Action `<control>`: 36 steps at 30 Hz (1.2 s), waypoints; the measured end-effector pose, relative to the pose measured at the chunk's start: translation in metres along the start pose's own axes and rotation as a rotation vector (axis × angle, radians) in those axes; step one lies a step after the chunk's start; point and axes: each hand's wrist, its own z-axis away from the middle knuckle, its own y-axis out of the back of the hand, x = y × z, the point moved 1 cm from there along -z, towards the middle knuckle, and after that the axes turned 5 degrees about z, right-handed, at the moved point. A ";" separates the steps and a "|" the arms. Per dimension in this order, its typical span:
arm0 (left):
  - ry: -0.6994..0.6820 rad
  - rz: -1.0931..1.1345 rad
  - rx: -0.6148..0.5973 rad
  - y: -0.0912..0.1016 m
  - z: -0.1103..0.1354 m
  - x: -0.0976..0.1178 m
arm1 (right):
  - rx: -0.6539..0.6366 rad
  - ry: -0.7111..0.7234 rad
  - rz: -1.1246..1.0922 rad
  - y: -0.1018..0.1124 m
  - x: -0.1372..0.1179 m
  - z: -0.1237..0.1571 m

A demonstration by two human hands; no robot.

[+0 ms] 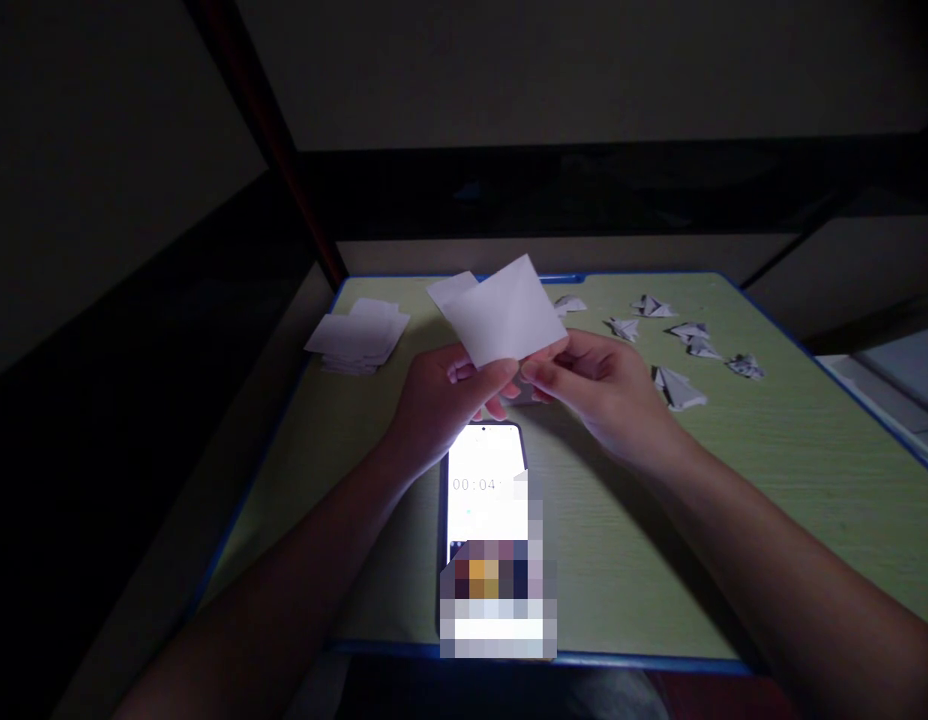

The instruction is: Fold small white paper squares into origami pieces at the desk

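Both hands hold up a white square of paper point(505, 310) above the table, one corner pointing up and faint crease lines on its face. My left hand point(445, 395) pinches its lower left edge between thumb and fingers. On the other side, my right hand point(603, 385) grips the lower right edge, its thumb tip close to the left thumb. Below the hands lies a phone point(486, 480) with a bright screen showing a timer; its lower part is pixelated. Another white sheet point(450, 288) shows partly behind the held paper.
A loose stack of white paper pieces point(359, 335) lies at the table's back left. Several small folded paper shapes point(678, 388) are scattered at the back right. The green table point(771, 500) has a blue edge. Dark walls stand behind and to the left.
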 end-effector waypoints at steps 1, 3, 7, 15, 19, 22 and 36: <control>0.001 0.002 0.001 0.000 0.000 0.000 | 0.019 -0.001 0.002 0.001 0.000 0.000; 0.005 0.002 0.003 0.000 0.001 0.000 | 0.022 -0.001 -0.002 0.001 0.001 -0.001; 0.016 -0.008 -0.002 -0.001 0.002 0.001 | -0.004 -0.003 0.016 0.001 0.002 -0.002; 0.038 -0.089 -0.020 -0.004 0.006 0.007 | -0.014 -0.001 0.091 0.007 0.004 -0.002; 0.018 -0.116 -0.035 -0.005 0.006 0.008 | -0.030 -0.026 0.130 0.005 0.001 0.000; 0.018 -0.107 -0.058 -0.005 0.005 0.009 | -0.050 -0.021 0.135 0.003 -0.003 0.001; 0.035 -0.101 -0.049 -0.006 0.007 0.010 | -0.080 -0.017 0.182 0.006 -0.007 0.002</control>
